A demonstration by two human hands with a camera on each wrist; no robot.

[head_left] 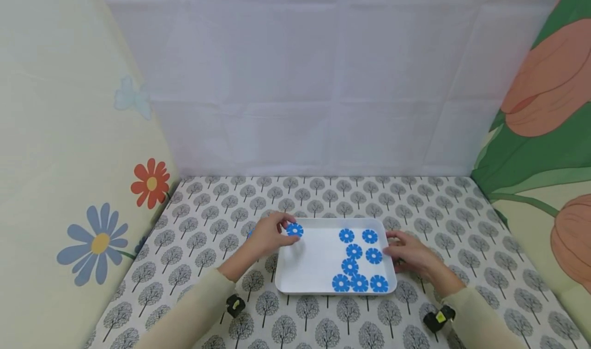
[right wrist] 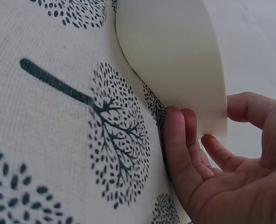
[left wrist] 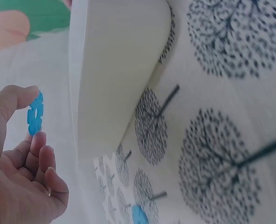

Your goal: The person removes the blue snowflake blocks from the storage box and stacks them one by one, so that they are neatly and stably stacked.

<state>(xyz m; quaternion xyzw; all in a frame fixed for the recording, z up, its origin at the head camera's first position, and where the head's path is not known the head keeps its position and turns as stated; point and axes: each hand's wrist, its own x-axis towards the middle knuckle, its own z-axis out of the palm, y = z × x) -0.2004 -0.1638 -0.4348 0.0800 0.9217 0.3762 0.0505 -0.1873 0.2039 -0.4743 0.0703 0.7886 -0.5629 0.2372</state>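
My left hand pinches a blue notched snowflake disc between thumb and fingers, over the left back corner of a white tray. In the left wrist view the held disc is seen nearly edge-on, its thumb-side end under the thumb tip. My right hand grips the tray's right side, thumb at the rim and fingers along the outer wall. Several more blue discs lie flat in the right part of the tray, some of them touching or overlapping.
Another blue disc lies on the tablecloth to the left of the tray, mostly hidden behind my left hand in the head view. The cloth has a tree print. A white sheet hangs behind the table, with flower-patterned sheets at both sides.
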